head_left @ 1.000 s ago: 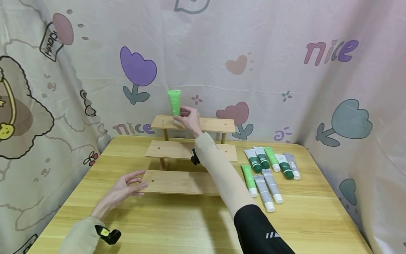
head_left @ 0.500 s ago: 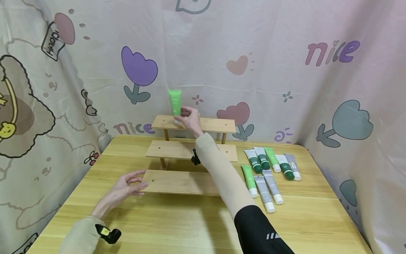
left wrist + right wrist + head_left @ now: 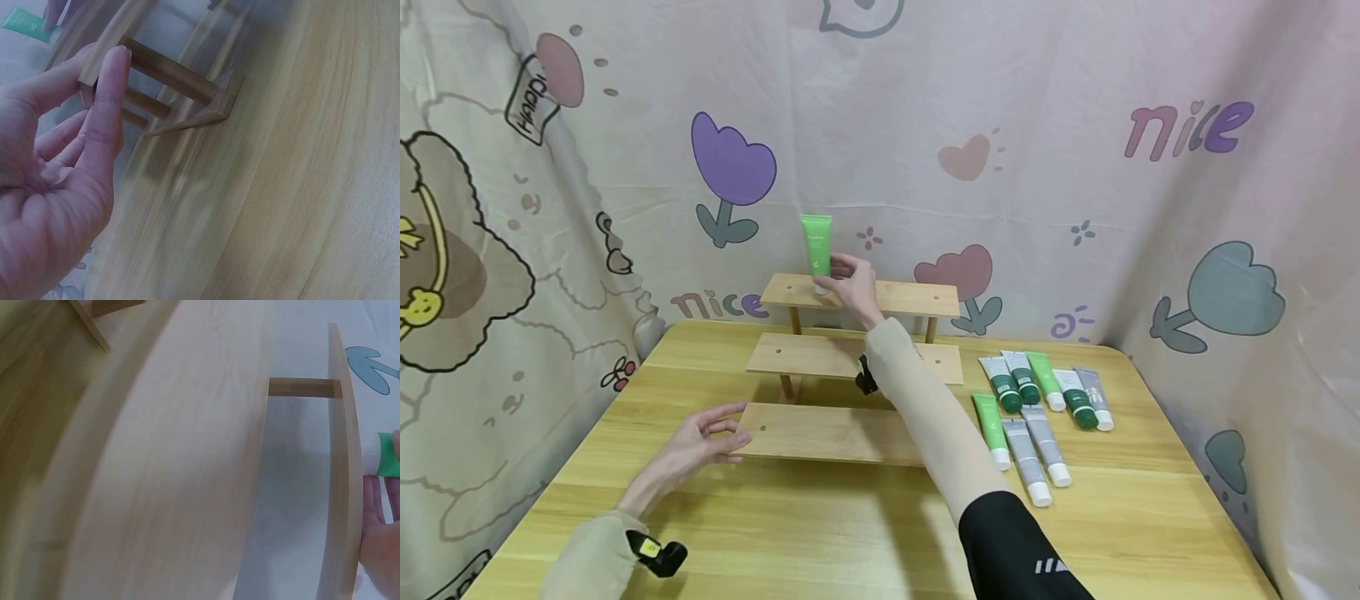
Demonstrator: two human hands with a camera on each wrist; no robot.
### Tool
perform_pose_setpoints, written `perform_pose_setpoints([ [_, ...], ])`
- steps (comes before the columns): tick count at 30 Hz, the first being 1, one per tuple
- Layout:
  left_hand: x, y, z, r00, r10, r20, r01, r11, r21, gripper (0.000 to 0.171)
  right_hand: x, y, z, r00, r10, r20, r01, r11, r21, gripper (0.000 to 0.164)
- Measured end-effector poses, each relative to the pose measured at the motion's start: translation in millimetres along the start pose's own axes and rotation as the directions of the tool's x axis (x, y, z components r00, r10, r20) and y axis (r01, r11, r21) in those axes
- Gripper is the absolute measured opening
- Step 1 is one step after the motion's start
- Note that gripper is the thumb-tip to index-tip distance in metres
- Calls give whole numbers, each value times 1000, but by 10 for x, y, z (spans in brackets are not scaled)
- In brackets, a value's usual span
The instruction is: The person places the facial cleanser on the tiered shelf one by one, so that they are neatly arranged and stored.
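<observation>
A three-tier wooden display shelf (image 3: pixel 838 433) stands mid-table. My right hand (image 3: pixel 855 287) pinches a light green squeeze tube (image 3: pixel 817 244) near its white cap, upright with the cap down at the left part of the top tier (image 3: pixel 910 295). In the right wrist view the tube's white cap (image 3: pixel 370 454) is beside the top board; whether it touches is hard to tell. My left hand (image 3: pixel 703 437) holds the left end of the lowest tier. Its thumb (image 3: pixel 107 103) lies along the board's end in the left wrist view, the fingers on the other side.
Right of the shelf, several tubes lie on the wooden table (image 3: pixel 820 533): green ones (image 3: pixel 991 429), grey ones (image 3: pixel 1026 460), and white-and-dark-green ones (image 3: pixel 1002 383). A printed curtain (image 3: pixel 880 150) hangs behind and at both sides. My right forearm (image 3: pixel 932 425) crosses over the lower tiers.
</observation>
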State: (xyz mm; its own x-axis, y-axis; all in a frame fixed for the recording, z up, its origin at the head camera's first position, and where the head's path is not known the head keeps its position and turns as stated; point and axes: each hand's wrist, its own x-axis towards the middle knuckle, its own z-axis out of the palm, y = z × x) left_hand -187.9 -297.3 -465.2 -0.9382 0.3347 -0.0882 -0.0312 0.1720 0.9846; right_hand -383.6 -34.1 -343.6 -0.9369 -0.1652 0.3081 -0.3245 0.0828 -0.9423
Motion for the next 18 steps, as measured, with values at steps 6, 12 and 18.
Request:
perform_pose_setpoints([
  [6,-1,1,1,1000,-8,-7,8,1000,-1,76,-61,-6,-68,999,-31,-14,31,999,19,43],
  [12,-10,8,0,1000,-8,1,8,1000,-2,76,-165,-35,-188,997,-81,-20,81,997,12,42],
  [18,8,8,4,1000,-20,-7,20,1000,4,78,-371,-113,-424,992,-123,-31,124,992,32,37],
])
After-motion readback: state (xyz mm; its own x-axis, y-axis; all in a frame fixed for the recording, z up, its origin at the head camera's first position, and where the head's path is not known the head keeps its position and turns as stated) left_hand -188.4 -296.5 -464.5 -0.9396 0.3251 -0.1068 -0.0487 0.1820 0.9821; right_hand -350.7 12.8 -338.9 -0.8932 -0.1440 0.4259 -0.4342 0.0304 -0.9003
